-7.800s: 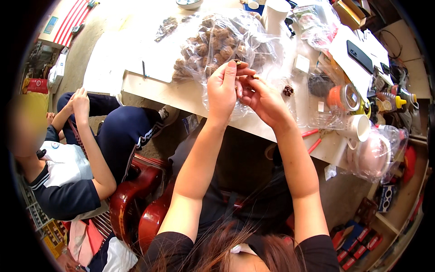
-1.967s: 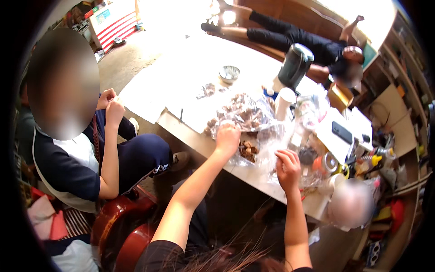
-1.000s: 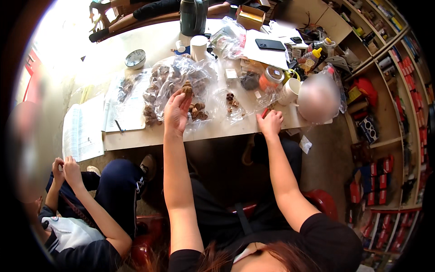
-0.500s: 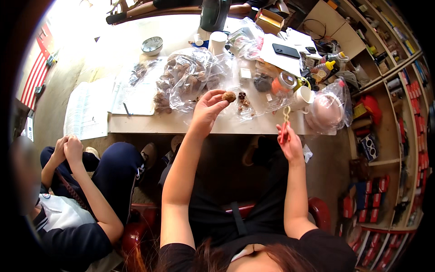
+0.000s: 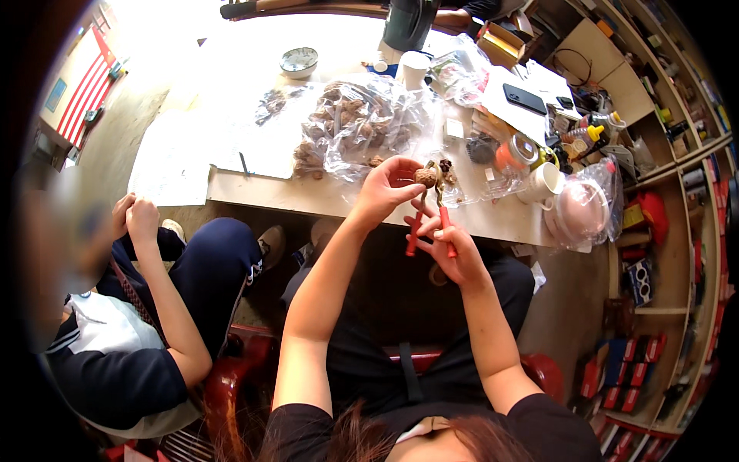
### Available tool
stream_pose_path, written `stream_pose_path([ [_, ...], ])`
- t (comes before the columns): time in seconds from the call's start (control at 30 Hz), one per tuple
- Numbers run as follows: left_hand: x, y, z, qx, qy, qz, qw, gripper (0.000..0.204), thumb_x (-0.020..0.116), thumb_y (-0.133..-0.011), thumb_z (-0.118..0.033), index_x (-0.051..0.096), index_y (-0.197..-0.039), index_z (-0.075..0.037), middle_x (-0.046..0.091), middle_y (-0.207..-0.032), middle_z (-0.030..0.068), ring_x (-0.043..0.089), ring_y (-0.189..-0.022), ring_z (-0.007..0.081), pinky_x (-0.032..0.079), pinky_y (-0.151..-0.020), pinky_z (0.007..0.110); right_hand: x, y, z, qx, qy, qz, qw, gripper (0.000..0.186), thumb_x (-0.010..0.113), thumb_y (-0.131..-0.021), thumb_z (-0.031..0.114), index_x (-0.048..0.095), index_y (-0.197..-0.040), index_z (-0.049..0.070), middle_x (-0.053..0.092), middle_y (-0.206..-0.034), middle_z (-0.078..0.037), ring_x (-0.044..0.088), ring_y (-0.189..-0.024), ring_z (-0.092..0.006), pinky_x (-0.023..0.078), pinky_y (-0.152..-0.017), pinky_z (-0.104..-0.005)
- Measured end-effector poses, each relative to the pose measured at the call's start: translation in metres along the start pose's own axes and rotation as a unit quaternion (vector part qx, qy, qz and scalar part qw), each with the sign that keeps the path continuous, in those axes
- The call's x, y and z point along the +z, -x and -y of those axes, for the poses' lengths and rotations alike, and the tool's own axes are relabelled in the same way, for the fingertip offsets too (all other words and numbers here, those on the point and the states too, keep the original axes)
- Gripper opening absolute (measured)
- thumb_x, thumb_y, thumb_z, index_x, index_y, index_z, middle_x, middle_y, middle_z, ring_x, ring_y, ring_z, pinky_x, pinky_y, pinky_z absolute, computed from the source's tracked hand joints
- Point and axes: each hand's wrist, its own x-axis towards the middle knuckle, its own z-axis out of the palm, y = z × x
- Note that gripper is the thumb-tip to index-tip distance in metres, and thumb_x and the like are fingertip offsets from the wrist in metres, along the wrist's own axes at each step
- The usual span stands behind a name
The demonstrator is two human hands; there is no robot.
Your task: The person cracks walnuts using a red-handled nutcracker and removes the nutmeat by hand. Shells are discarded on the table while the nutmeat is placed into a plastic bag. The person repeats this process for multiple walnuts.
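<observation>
My left hand [image 5: 383, 191] pinches a walnut [image 5: 423, 175], which sits between the metal jaws of a red-handled nutcracker [image 5: 446, 233]. My right hand [image 5: 454, 256] grips that tool by its spread handles, below my left hand at the table's front edge. A large clear bag of walnuts [image 5: 341, 112] lies on the white table [image 5: 262, 194] just behind my hands. Beside the jaws are dark shelled pieces [image 5: 446, 165] on plastic.
Another person [image 5: 138, 339] sits at my left, hands together near a notebook [image 5: 250, 154]. At right stand a white mug [image 5: 544, 181], jars and a bagged pink container [image 5: 577, 212]. A bowl [image 5: 299, 58], kettle [image 5: 408, 23] and phone [image 5: 523, 98] lie farther back; shelving [image 5: 662, 310] lines the right.
My right hand has lifted the nutcracker off the table and moved leftward, opening its handles. My left hand has brought the walnut rightward into the jaws.
</observation>
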Motion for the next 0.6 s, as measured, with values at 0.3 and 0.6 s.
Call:
stream_pose_path([
  [0.3,-0.014,0.002,0.003,0.022,-0.060,-0.043,0.997,0.032,0.066,-0.082,0.001,0.052,-0.110,-0.003,0.061,-0.102,0.0049,0.060,-0.097,0.0128,0.053,-0.080,0.027,0.016,-0.015,0.008,0.065,0.076,0.049,0.994,0.041,0.045,-0.075,0.006,0.064,-0.108,-0.010,0.021,-0.153,-0.017,0.037,-0.133,-0.0306,0.033,-0.108,-0.0502],
  [0.6,-0.019,0.002,-0.003,0.012,0.064,-0.015,0.998,0.036,0.069,-0.082,-0.001,0.050,-0.111,-0.006,0.061,-0.101,0.0036,0.058,-0.098,0.0107,0.052,-0.075,0.025,0.017,-0.019,0.007,0.057,-0.012,0.103,0.993,0.045,0.048,-0.076,0.012,0.061,-0.113,-0.010,0.022,-0.152,-0.018,0.035,-0.134,-0.0331,0.032,-0.107,-0.0559],
])
